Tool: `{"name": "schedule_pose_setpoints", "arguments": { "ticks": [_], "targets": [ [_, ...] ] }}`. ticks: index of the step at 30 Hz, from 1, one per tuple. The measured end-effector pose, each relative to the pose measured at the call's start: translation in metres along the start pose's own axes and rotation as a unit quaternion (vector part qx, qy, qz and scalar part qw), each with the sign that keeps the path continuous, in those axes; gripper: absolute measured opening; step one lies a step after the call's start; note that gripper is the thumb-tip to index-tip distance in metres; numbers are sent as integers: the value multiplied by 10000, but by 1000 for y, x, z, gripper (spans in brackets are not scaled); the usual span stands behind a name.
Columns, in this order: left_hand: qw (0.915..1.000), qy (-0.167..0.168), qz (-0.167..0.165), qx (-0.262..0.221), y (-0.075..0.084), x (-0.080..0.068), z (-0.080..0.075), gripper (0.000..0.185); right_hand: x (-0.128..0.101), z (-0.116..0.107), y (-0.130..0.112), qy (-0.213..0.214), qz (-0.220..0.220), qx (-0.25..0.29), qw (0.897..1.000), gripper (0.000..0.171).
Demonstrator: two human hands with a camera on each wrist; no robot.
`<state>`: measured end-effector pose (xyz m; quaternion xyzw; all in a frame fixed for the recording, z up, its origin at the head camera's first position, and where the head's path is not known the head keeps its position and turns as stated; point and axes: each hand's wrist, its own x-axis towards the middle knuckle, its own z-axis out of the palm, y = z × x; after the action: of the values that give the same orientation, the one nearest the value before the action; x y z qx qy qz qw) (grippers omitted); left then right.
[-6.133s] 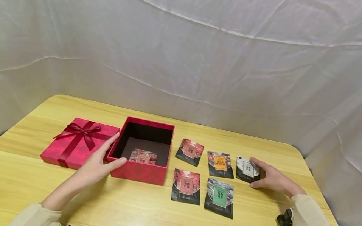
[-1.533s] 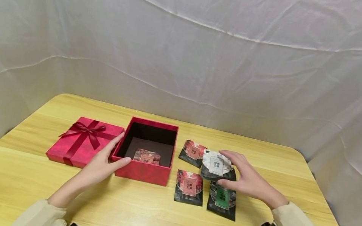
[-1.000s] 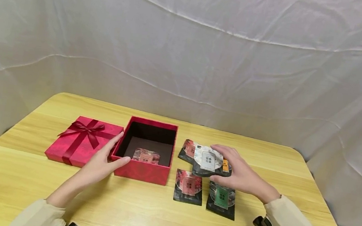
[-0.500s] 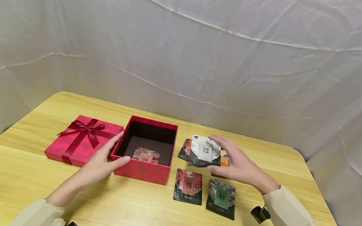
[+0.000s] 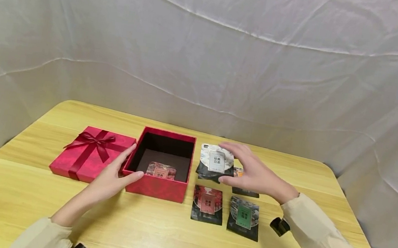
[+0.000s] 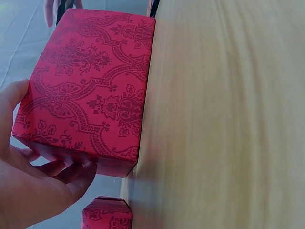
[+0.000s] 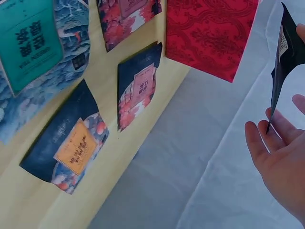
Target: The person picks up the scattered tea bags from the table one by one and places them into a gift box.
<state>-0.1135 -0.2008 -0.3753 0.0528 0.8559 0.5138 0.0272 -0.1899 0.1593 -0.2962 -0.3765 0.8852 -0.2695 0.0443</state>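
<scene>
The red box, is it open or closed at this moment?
Open. The red box has no cover, and its dark inside shows one packet on the bottom. The lid with the bow lies beside it on the table.

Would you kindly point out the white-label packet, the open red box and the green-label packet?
white-label packet (image 5: 216,161), head view, on its pale front label.
open red box (image 5: 155,188), head view, on its near outer wall.
green-label packet (image 5: 244,216), head view, on its green label.

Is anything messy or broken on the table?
Nothing looks broken or spilled. The packets lie flat, the lid sits beside the open red box, and the right hand holds a white packet in the air.
</scene>
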Motion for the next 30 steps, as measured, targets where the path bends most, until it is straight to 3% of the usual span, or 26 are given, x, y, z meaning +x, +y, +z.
{"name": "schedule_pose_setpoints", "arguments": {
  "ticks": [10, 18, 30],
  "targets": [
    [10000, 55, 70, 23, 0, 0, 0, 85, 33, -8, -27, -338, -403, -121, 9985, 77],
    [10000, 58, 56, 49, 0, 0, 1, 85, 51, -8, -37, -527, -451, -140, 9975, 77],
    [10000, 25, 3, 89, 1, 1, 2, 85, 61, 4, -40, -452, 43, -186, 9988, 78]
  ]
}}
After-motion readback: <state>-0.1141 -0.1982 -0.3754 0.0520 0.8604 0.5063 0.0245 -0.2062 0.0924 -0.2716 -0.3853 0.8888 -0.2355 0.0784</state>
